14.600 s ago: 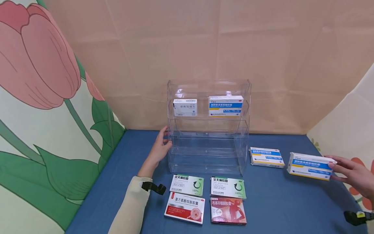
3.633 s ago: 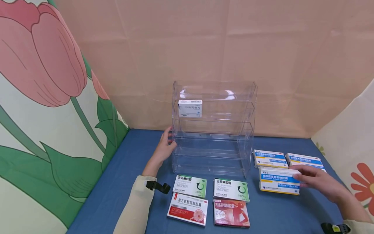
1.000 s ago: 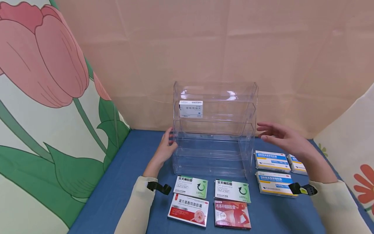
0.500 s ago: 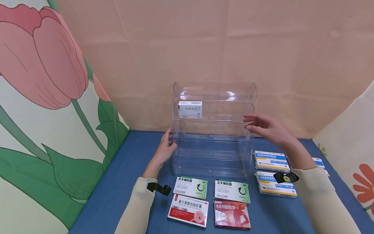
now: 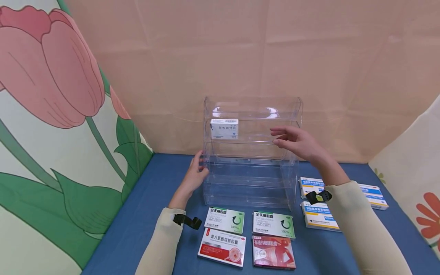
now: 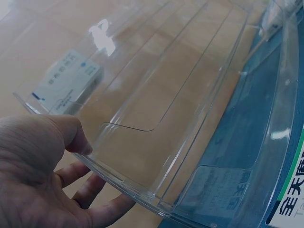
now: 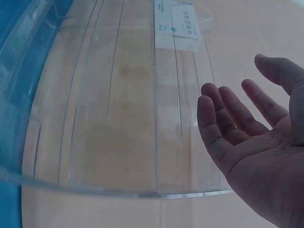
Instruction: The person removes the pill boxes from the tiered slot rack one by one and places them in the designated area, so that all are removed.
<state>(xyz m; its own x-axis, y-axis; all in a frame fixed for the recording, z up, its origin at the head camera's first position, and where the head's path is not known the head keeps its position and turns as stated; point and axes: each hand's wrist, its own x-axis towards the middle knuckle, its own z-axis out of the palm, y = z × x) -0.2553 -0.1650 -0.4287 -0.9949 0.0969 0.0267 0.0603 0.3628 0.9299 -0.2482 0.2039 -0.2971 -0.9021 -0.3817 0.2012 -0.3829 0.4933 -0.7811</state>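
A clear plastic tiered display rack (image 5: 252,151) stands on the blue table. My left hand (image 5: 195,173) grips its left side edge; in the left wrist view the thumb (image 6: 76,135) is on one side of the panel and the fingers on the other. One white medicine box (image 5: 224,129) stands on an upper tier, at the left. My right hand (image 5: 293,142) is in front of the rack's right half, fingers loosely bent and holding nothing. In the right wrist view its palm (image 7: 266,156) shows bare, with that white box (image 7: 178,26) beyond the fingertips.
Several flat medicine boxes lie before the rack: two green-and-white ones (image 5: 224,220), a red-and-white one (image 5: 222,246) and a pink one (image 5: 274,252). Right of the rack lie three blue-and-white boxes (image 5: 319,217), partly behind the right forearm. A tan backdrop (image 5: 247,57) hangs behind.
A blue-and-white box left the upper tier and lies on the table with the others. My right hand let it go, then moved up and left across the rack. The left hand stayed.
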